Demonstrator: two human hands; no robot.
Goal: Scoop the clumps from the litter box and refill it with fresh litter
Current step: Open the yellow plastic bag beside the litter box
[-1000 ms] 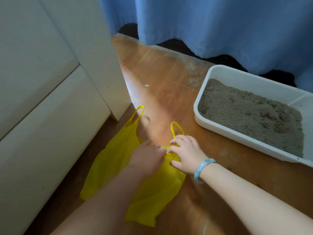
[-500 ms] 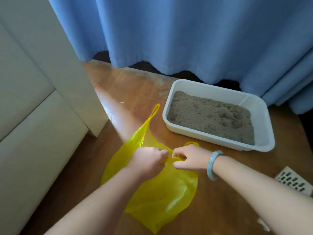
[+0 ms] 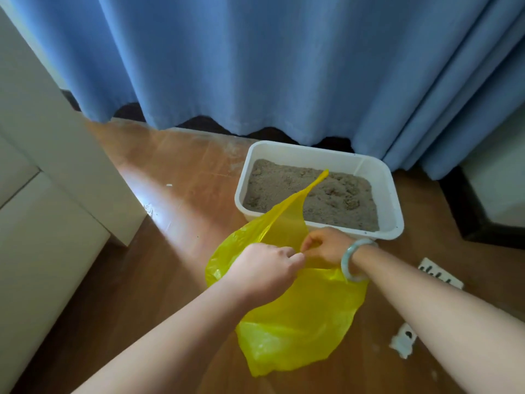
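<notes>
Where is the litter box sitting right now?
In the head view the white litter box sits on the wooden floor right of centre, just below the blue curtain and beyond the yellow bag.

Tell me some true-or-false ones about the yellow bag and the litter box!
1. The left hand and right hand both pinch the bag. True.
2. The litter box is empty. False: it holds sandy litter.
3. The bracelet is on the left wrist. False: it is on the right wrist.
4. A blue curtain hangs behind the litter box. True.
</notes>
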